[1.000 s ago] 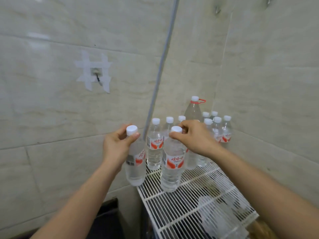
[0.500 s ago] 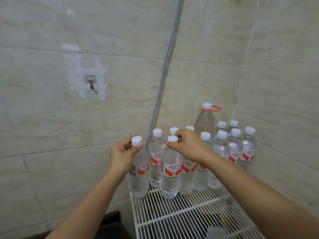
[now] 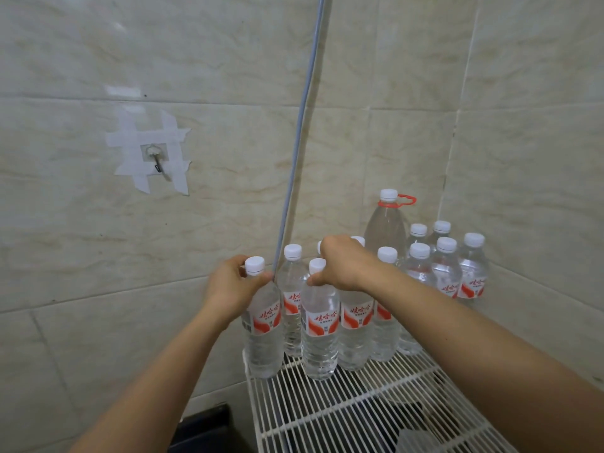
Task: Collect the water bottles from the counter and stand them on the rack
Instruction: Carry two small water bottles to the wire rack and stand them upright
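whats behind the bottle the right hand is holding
Behind the bottle in the right hand stand more small bottles, one at the wall and one beside it. The hand covers the cap of a bottle further back, so that stretch is hidden.

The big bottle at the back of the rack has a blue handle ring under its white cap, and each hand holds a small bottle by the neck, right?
Not quite: the big bottle's handle ring is red, not blue, as the head view shows. The rest stands: its cap is white, and the left hand and right hand each hold a small bottle by the neck on the rack.
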A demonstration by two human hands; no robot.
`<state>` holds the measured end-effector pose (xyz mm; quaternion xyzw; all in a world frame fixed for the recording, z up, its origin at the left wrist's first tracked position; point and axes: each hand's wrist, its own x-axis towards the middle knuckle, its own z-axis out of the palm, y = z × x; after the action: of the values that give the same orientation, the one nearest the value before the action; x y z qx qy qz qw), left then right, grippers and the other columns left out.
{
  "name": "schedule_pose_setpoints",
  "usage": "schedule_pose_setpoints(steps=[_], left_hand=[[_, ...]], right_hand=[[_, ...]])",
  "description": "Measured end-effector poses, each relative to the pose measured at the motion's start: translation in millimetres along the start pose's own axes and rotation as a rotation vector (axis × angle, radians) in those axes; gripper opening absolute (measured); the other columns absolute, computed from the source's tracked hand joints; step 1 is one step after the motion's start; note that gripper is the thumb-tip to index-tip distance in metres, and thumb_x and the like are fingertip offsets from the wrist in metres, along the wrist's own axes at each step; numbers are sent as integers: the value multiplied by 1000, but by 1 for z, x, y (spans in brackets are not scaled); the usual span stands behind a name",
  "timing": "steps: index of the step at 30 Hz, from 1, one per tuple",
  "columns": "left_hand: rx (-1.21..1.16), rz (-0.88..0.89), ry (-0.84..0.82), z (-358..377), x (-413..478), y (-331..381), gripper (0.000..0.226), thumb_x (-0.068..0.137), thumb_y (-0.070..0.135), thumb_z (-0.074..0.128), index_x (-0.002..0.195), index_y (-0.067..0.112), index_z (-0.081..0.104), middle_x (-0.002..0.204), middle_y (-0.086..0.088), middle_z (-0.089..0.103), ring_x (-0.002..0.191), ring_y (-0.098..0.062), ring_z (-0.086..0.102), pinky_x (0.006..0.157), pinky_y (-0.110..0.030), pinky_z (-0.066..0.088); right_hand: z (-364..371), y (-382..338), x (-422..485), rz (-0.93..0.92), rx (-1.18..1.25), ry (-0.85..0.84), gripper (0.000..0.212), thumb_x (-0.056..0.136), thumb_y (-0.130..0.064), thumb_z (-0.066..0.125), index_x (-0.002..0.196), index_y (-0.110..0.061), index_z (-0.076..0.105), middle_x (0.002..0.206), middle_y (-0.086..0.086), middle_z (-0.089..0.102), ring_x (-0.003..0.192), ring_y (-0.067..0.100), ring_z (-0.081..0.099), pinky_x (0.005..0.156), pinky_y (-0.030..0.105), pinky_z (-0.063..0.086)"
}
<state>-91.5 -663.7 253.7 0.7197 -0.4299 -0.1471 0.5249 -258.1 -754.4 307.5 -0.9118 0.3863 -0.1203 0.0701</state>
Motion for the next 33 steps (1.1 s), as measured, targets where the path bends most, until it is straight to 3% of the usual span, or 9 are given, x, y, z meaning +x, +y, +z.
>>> schedule_pose_setpoints(steps=[7,18,25,29,33], left_hand=[[-46,73,-63,0,9,1,29,84,17,69,113,19,63,97,4,64,80,-8,62,68,-30,50],[-34,78,-69,0,17,-6,45,82,18,71,126,19,58,109,3,62,98,-18,60,83,-40,52],[-103,35,53,8,11,-9,39,79,20,75,111,19,52,106,2,58,98,-17,55,81,-36,49],[-91,17,121,15,3,-12,36,81,24,73,106,21,48,120,-3,58,108,-20,55,85,-38,48],[-181,-27,152,20,-8,-12,36,83,21,70,112,21,49,135,-8,54,122,-24,52,92,-37,45]], right_hand=[[1,2,3,-4,6,-12,44,80,-34,76,66,-16,38,69,0,45,75,24,51,55,30,34],[0,2,0,2,27,-21,45,81,-34,75,66,-17,36,69,-1,44,70,21,46,50,26,28],[-4,-4,-4,11,-26,-43,47,82,-32,74,64,-15,34,67,0,39,65,20,43,49,26,26],[-4,-8,-6,7,-40,-37,47,83,-30,74,62,-15,34,63,1,38,54,13,34,48,26,26],[-2,-9,-10,-1,-44,-18,43,86,-28,70,65,-15,35,66,1,41,60,16,42,50,25,29]])
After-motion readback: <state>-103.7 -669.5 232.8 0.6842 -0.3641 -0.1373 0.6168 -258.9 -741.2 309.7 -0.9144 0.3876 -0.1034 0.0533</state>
